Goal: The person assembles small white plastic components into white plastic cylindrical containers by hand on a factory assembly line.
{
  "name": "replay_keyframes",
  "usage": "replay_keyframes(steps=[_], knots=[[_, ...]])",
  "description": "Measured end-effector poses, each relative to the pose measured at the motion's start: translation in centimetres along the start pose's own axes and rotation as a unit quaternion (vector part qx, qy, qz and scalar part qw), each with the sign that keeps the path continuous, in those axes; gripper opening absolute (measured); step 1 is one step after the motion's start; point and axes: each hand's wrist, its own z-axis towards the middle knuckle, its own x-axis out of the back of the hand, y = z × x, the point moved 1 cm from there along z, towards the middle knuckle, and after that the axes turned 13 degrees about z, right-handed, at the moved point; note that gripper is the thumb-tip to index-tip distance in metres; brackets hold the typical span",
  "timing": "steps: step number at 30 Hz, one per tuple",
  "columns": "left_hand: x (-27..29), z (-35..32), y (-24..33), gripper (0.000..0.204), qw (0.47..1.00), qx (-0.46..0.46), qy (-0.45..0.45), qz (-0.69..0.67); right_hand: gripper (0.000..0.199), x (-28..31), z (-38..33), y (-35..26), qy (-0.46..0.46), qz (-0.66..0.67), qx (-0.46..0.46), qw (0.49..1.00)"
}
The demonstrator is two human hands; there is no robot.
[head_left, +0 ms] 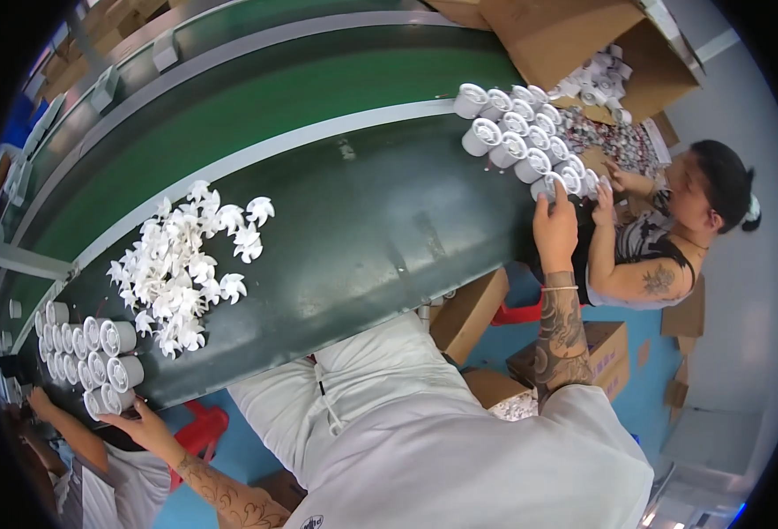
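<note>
My right hand (554, 231) reaches to the far right end of the dark green work surface. Its thumb and fingers close round a white round cup-shaped part (546, 184) at the near edge of a block of such parts (512, 145). At the left end, my left hand (146, 429) has its fingers and thumb against the sides of another white cup-shaped part (117, 398), the nearest of a second stacked group (96, 368). Some of its fingers are hidden beneath that part. Between the groups, nearer the left one, lies a loose heap of white bladed plastic wheels (173, 264).
At right, a co-worker (662, 229) has both hands by the right-hand block. Another person (71, 450) reaches in at lower left. A cardboard box (574, 44) of white parts tips open at the far right. A green conveyor belt (336, 79) runs behind a pale rail.
</note>
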Motion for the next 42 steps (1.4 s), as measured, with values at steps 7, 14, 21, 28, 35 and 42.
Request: replay_keyframes(steps=[7,14,21,28,35,42], knots=[[3.9,-8.1,9.8,0.044,0.959,-0.109,0.129,-0.228,0.033,0.4,-0.2,1.7,0.044,0.010,0.119,0.992],[3.4,-11.1,27.1,0.050,0.866,-0.481,-0.016,-0.135,0.017,-1.1,0.3,1.7,0.035,0.076,0.145,0.986],[-3.2,-9.5,32.2,0.050,0.852,-0.523,0.023,-0.005,0.017,0.3,-9.3,-7.7,-0.143,0.248,0.269,0.920],[-0.8,-10.6,32.8,0.033,0.792,-0.606,0.018,-0.073,0.035,-1.8,-7.1,-7.3,-0.254,0.310,0.141,0.905],[2.2,-11.3,33.1,0.034,0.784,-0.551,-0.161,-0.237,0.040,-0.1,-0.7,-9.0,-0.632,0.323,-0.250,0.659],[3.3,-13.8,31.6,0.031,0.778,-0.262,-0.445,-0.358,0.051,0.1,-0.6,-11.2,-0.714,0.235,-0.212,0.624]])
